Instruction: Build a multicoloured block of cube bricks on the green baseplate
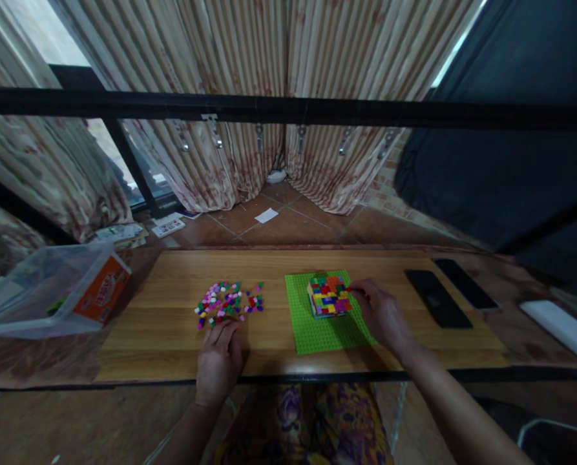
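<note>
A block-shaped build of many-coloured toy bricks (327, 298) stands on a green studded baseplate (312, 339). At the build's right edge is my right hand (378, 311), its thumb and fingers pinched on a small red brick (349, 289). Loose small bricks (225, 298) in pink, green, purple, white and red lie spread out on the left part of the table. My left hand (219, 355) rests at the near edge of that pile, fingers curled and pressed together. Whatever sits under its fingertips, if anything, is hidden.
The wooden table (269, 265) carries a black phone-like slab (438, 299) on the right, with a second dark slab (466, 284) beyond it. A clear plastic bin (82, 258) with an orange label stands left. A dark bar (288, 108) crosses in front of the curtains (240, 58).
</note>
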Available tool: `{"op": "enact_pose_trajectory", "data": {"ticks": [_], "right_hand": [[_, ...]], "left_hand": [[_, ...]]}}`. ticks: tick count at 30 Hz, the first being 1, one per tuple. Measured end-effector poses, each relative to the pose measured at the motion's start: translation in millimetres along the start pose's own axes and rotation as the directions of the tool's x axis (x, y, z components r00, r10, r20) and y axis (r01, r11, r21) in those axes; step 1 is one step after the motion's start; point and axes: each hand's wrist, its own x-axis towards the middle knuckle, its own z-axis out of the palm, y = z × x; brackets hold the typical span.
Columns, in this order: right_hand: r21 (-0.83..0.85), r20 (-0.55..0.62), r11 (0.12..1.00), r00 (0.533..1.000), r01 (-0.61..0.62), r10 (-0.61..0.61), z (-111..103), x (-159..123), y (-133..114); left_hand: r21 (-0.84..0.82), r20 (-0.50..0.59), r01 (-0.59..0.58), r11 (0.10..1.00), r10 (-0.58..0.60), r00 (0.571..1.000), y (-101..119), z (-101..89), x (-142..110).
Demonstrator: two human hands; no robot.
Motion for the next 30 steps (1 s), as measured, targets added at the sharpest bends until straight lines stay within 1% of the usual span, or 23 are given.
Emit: {"op": "enact_pose_trajectory", "data": {"ticks": [3,9,17,22,30], "right_hand": [[0.007,0.049,0.998,0.997,0.062,-0.062,3.2,7.3,2.9],[-0.006,0.083,0.984,0.981,0.176,-0.175,12.8,10.5,6.5],[-0.036,0.113,0.977,0.973,0.208,-0.203,16.2,14.8,10.3],[-0.044,0.121,0.975,0.97,0.218,-0.212,16.6,15.5,11.9],[-0.053,0.191,0.956,0.943,0.287,-0.272,13.8,21.3,13.8]], "left_hand": [[0.008,0.009,-0.01,1.0,0.01,1.0,0.0,0.0,0.3],[0.022,-0.004,-0.035,0.999,0.035,0.999,-1.6,1.7,-1.2],[0.018,-0.003,-0.049,0.999,0.049,0.999,-1.1,0.4,0.4],[0.011,-0.004,-0.036,0.999,0.036,0.999,1.0,-1.6,0.8],[0.009,0.007,-0.026,1.0,0.026,1.0,0.1,-1.0,0.5]]}}
